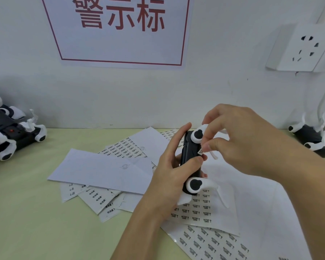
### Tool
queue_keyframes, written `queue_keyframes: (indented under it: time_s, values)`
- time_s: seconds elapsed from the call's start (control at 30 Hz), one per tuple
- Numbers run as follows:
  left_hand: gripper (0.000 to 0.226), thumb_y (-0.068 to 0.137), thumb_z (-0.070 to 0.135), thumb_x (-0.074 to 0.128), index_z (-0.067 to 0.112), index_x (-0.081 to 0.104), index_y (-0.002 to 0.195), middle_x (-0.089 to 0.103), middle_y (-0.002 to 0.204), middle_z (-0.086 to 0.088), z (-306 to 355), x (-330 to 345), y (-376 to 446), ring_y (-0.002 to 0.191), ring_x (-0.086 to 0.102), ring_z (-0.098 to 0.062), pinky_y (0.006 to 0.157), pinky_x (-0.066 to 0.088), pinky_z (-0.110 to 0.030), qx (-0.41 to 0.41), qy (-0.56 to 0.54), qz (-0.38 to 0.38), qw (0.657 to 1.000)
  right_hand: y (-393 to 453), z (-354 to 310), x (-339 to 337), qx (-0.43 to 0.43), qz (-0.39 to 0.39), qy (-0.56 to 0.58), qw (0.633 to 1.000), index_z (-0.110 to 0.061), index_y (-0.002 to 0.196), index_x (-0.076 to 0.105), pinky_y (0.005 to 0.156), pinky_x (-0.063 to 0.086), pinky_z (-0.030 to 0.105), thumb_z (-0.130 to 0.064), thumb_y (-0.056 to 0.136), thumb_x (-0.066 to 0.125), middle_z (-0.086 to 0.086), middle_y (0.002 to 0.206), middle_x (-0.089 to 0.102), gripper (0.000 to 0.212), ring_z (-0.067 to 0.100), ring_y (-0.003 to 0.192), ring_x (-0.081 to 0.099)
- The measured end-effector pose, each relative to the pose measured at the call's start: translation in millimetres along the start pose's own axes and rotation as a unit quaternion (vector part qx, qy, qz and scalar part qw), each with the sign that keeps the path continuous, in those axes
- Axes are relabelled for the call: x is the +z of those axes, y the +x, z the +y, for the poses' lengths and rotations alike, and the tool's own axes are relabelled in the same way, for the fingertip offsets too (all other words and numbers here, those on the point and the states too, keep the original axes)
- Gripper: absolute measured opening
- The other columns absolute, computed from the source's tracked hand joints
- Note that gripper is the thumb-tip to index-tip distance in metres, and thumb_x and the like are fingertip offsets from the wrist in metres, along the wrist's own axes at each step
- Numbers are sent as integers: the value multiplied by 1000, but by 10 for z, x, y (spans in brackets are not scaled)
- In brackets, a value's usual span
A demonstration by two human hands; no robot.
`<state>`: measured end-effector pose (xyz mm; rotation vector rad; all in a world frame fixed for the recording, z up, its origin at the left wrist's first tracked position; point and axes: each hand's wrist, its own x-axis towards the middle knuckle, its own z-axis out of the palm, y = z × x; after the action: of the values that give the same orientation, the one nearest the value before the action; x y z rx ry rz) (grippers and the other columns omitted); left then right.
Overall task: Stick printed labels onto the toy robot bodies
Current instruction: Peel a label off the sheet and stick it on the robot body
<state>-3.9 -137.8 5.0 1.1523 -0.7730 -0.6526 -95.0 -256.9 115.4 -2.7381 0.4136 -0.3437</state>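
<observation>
The right hand (238, 139) had its thumb and forefinger closed in a fine pinch on a small white printed paper label (200, 152), held at the upper right edge of a black plastic toy robot body with white rounded legs (190, 162). The left hand (169, 169) wrapped that body from the left, fingers curled behind it and the thumb pressed across its dark face just under the label, so the toy stood on end above the table (26, 212), right of centre. The step in hand looked like placement: the label was at the body but not yet laid flat. The next move probably called for lining it up square, lowering it, and rubbing it down with a fingertip. The body looked hard and smooth, with glossy white hip discs bearing black insets, and thin white legs curving off to the right. Beneath lay glossy label sheets printed in rows of small black text (210, 243), and plain white backing papers (101, 167) fanned out to the left, thin and slightly curled. More black-and-white toy robots lay at the far left (17, 139) and the far right (311, 141) of the matte, pale green table.
</observation>
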Motion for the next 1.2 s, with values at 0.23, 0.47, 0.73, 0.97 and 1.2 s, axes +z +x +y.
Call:
queue_keyframes:
  time_s: [0.23,0.47,0.73,0.97,1.2]
  values:
    - [67,74,31,68,56,51,134,70,101,-6,-1,-12,0,70,63,-25,80,51,-40,-7,-5,2,1000,-5,-26,-5,-4,-8,-2,1000,-38,61,62,76,30,7,-21,87,74,-22,108,48,33,1,100,44]
    - [66,74,34,69,54,52,134,70,101,-7,10,-2,6,70,64,-26,80,51,-42,-16,-10,9,1000,2,-21,5,-8,-5,4,1000,-39,61,62,76,31,8,-21,87,75,-22,107,50,34,3,99,48]
    - [64,73,37,70,55,53,132,71,100,-6,28,16,-5,71,64,-26,80,52,-42,-20,-7,14,1000,12,-5,17,-22,5,3,1000,-43,58,59,74,31,8,-22,87,74,-23,106,51,39,1,97,50]
    - [63,74,37,70,56,52,131,71,100,-6,29,17,-7,71,66,-26,81,54,-44,-21,2,20,1000,15,5,27,-23,8,8,1000,-43,58,61,75,33,9,-21,87,75,-23,106,52,39,1,99,50]
    - [62,73,39,70,56,53,130,72,98,-5,40,23,-9,73,67,-27,84,56,-46,-24,6,27,999,22,-13,24,-20,5,11,1000,-44,58,61,73,32,9,-21,87,74,-22,106,51,39,1,97,50]
